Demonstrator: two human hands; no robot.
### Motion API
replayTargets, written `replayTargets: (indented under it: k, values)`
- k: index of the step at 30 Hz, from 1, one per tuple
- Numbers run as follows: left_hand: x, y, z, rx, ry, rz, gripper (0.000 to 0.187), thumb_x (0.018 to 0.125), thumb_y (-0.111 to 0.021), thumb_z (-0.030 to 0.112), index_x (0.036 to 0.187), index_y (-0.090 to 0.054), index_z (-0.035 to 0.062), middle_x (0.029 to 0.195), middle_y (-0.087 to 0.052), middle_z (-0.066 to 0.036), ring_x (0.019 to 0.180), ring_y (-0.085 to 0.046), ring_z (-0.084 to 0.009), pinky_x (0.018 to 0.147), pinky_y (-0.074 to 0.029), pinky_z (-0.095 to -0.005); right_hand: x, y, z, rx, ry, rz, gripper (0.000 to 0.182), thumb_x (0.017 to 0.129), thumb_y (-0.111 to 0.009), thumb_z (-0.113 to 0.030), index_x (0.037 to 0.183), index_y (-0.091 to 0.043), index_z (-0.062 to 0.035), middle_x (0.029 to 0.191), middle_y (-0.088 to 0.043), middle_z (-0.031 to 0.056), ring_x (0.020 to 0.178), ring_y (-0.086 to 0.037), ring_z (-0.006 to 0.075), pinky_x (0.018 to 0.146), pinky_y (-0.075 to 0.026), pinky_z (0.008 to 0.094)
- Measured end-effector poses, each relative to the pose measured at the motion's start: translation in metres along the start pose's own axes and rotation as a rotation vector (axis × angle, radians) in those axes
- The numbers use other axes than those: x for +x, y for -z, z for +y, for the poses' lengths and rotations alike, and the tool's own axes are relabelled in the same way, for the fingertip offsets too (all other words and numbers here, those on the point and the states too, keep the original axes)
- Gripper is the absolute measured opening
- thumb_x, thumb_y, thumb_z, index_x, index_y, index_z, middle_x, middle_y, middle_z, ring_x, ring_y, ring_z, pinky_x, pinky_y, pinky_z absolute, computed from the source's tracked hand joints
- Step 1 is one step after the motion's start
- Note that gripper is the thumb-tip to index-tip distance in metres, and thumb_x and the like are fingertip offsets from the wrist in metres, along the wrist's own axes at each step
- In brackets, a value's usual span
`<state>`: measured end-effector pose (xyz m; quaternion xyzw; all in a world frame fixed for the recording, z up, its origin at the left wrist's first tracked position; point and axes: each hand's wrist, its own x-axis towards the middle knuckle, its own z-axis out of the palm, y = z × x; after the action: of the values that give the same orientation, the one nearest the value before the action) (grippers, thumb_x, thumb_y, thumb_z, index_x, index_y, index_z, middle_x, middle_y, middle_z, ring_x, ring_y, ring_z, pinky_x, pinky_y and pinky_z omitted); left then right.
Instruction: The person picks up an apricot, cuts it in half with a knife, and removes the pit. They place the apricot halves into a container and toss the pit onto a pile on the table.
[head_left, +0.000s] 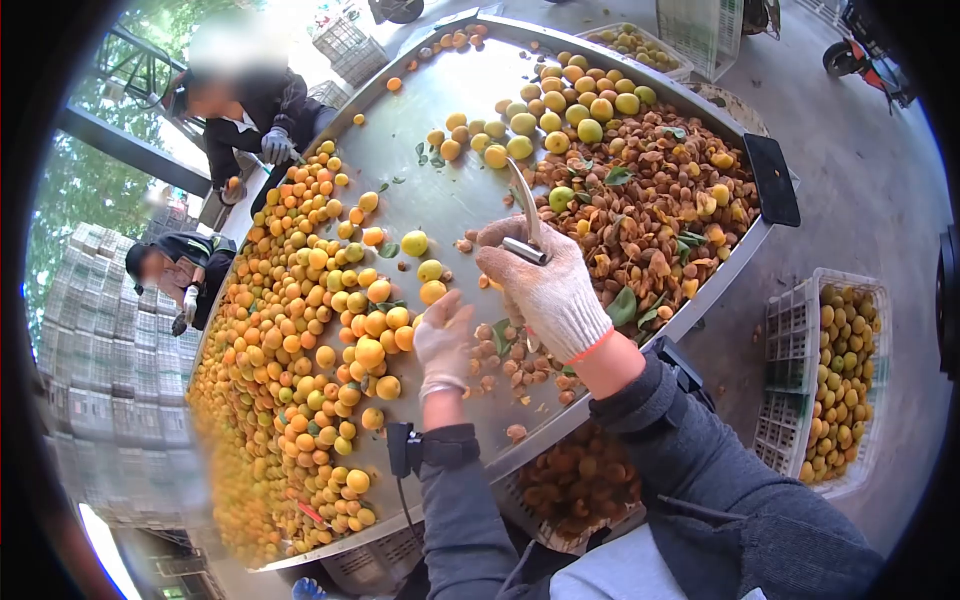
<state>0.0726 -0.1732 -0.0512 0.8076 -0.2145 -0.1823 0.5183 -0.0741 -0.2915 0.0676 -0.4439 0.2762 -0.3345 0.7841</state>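
A white knit glove covers my right hand [545, 290], which is closed around a curved knife [526, 205]. The hooked blade points up and away, and a short metal cylinder shows at the fingers. My left hand [443, 345], in a thin pale glove, is low over the metal table [400, 180], beside the heap of orange and yellow apricots [300, 330]. Its fingertips are just below a yellow apricot [432, 292]; blur hides whether they touch it or hold anything. Brown pits [500, 365] and leaves lie between my hands.
Brown split apricot pieces [640, 190] are heaped at the right, near a black phone-like slab [770, 178] on the rim. White crates of apricots [790, 390] stand on the floor. Two people [250, 125] are at the left side; stacked crates [95, 370] rise behind them.
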Motion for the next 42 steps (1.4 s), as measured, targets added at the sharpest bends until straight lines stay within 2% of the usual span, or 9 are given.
replayTargets:
  k: [5,10,14,20,25,31,33,39,42]
  values:
    - [0.018,-0.052,0.018,0.786,-0.369,-0.136,0.04,0.078,-0.07,0.018,0.116,-0.064,0.0059,0.113,-0.062,-0.014,0.097,-0.063,-0.0273,0.083,-0.051,-0.0353,0.0,0.002,-0.004,0.007,-0.037,0.046,0.015,0.08,-0.067,-0.008,0.094,-0.066,-0.0025,0.082,-0.065,0.0044,0.076,-0.06,0.0095,0.068,-0.049,0.0244]
    - [0.044,-0.074,0.011,0.982,-0.143,-0.084,0.041,0.077,-0.071,0.021,0.115,-0.063,0.0059,0.112,-0.062,-0.015,0.098,-0.063,-0.0294,0.084,-0.051,-0.0363,0.005,0.001,-0.006,-0.019,-0.054,0.043,0.015,0.08,-0.067,-0.008,0.095,-0.066,-0.0027,0.085,-0.066,0.0045,0.077,-0.061,0.0103,0.07,-0.05,0.0253]
    - [0.059,-0.067,0.01,0.973,-0.036,-0.017,0.042,0.076,-0.071,0.023,0.114,-0.063,0.0059,0.111,-0.061,-0.016,0.099,-0.062,-0.031,0.084,-0.051,-0.0372,0.008,-0.002,0.003,-0.016,-0.02,0.006,0.014,0.083,-0.068,-0.008,0.097,-0.065,-0.0049,0.073,-0.061,-0.0008,0.053,-0.05,0.0039,0.045,-0.038,0.0187]
    - [0.053,-0.046,0.024,0.908,-0.023,0.004,0.045,0.075,-0.073,0.03,0.111,-0.061,0.0055,0.11,-0.061,-0.018,0.103,-0.06,-0.0338,0.086,-0.051,-0.0398,0.005,0.004,-0.009,-0.071,-0.049,0.006,0.016,0.084,-0.067,-0.008,0.099,-0.063,-0.0041,0.068,-0.058,-0.0009,0.048,-0.05,0.0049,0.042,-0.038,0.0197]
    - [-0.026,0.006,0.051,0.16,-0.036,0.124,0.035,0.076,-0.074,0.016,0.107,-0.062,0.0035,0.092,-0.064,-0.008,0.077,-0.061,-0.0149,0.068,-0.052,-0.0293,0.009,0.006,-0.007,-0.004,-0.017,0.025,0.014,0.084,-0.066,-0.008,0.096,-0.062,-0.0025,0.063,-0.055,-0.0007,0.041,-0.048,0.006,0.036,-0.037,0.021]
    - [-0.174,0.056,0.053,0.148,0.113,-0.19,0.037,0.076,-0.077,0.013,0.109,-0.062,0.0041,0.096,-0.065,-0.005,0.089,-0.061,-0.0142,0.078,-0.05,-0.0272,-0.001,-0.005,0.0,0.011,-0.085,0.019,0.014,0.081,-0.069,-0.01,0.094,-0.066,-0.0068,0.066,-0.054,-0.0036,0.048,-0.045,0.0043,0.042,-0.035,0.0212]
    - [-0.188,0.067,0.054,0.209,-0.216,-0.46,0.041,0.076,-0.077,0.01,0.112,-0.06,0.0018,0.109,-0.063,-0.007,0.1,-0.059,-0.0149,0.087,-0.047,-0.0283,-0.003,-0.01,0.008,0.022,-0.064,-0.012,0.014,0.082,-0.067,-0.009,0.096,-0.065,-0.0046,0.065,-0.054,-0.0026,0.045,-0.046,0.0051,0.039,-0.035,0.0204]
    - [-0.112,0.138,-0.003,0.388,0.135,0.322,0.032,0.087,-0.066,0.018,0.112,-0.062,-0.0009,0.101,-0.068,-0.01,0.096,-0.065,-0.0271,0.084,-0.05,-0.0345,-0.008,-0.014,0.014,-0.067,-0.035,-0.044,0.013,0.085,-0.065,-0.007,0.097,-0.063,-0.0019,0.066,-0.055,-0.0009,0.042,-0.047,0.0051,0.037,-0.036,0.0197]
    - [-0.056,0.149,-0.036,0.788,0.327,0.249,0.038,0.085,-0.066,0.032,0.107,-0.066,0.0012,0.095,-0.07,-0.015,0.089,-0.067,-0.034,0.081,-0.051,-0.0361,-0.009,-0.023,0.015,-0.101,-0.056,-0.009,0.013,0.084,-0.066,-0.008,0.096,-0.063,-0.0021,0.066,-0.055,-0.001,0.042,-0.047,0.0055,0.038,-0.037,0.0197]
